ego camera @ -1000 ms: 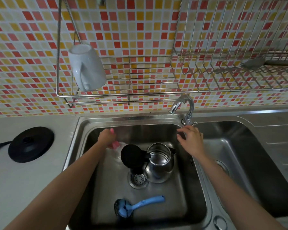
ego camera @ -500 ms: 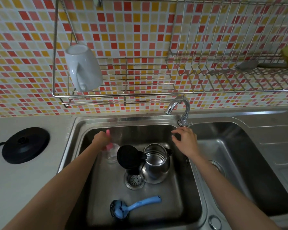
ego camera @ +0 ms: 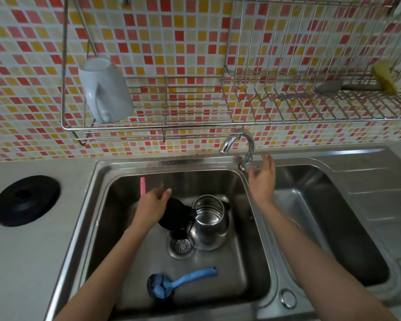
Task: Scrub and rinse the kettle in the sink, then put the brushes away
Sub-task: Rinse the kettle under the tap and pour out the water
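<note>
Two hands: your left hand (ego camera: 152,206) grips the pink brush (ego camera: 142,185) by the kettle (ego camera: 210,224); your right hand (ego camera: 262,181) hovers unclenched beside the tap (ego camera: 247,144).

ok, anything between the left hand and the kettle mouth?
Yes: the black lid of the kettle stands flipped open on the side facing the left hand, right between that hand, which holds the pink brush, and the mouth. From straight above, the mouth is uncovered; nothing else visible blocks it.
</note>
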